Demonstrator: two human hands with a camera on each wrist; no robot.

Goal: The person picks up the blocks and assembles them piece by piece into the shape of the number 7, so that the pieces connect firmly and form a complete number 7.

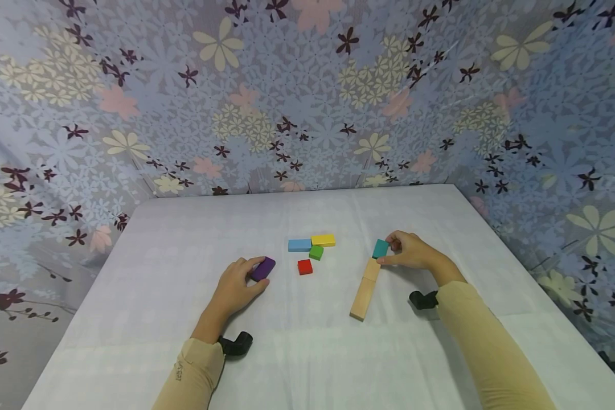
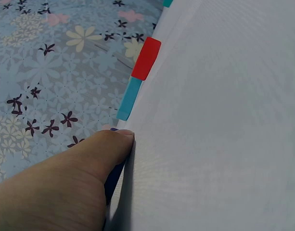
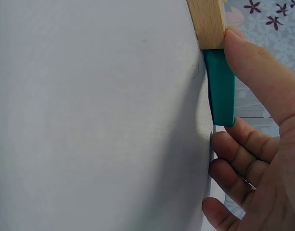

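Two wooden blocks (image 1: 363, 295) nearest, in line. Left hand (image 1: 236, 289) pinches purple block (image 1: 264, 270), partly covered; fingers hidden in left wrist view. Right hand (image 1: 414, 251) pinches teal block (image 1: 380, 249) against wooden row's far end. Open table (image 1: 307, 213) mid-gap; far edge well beyond.

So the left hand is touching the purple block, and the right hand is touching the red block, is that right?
Not quite: the right hand is touching the blue-green block, not the red block. The head view shows the red one lying between the hands. The left hand is touching the purple block.
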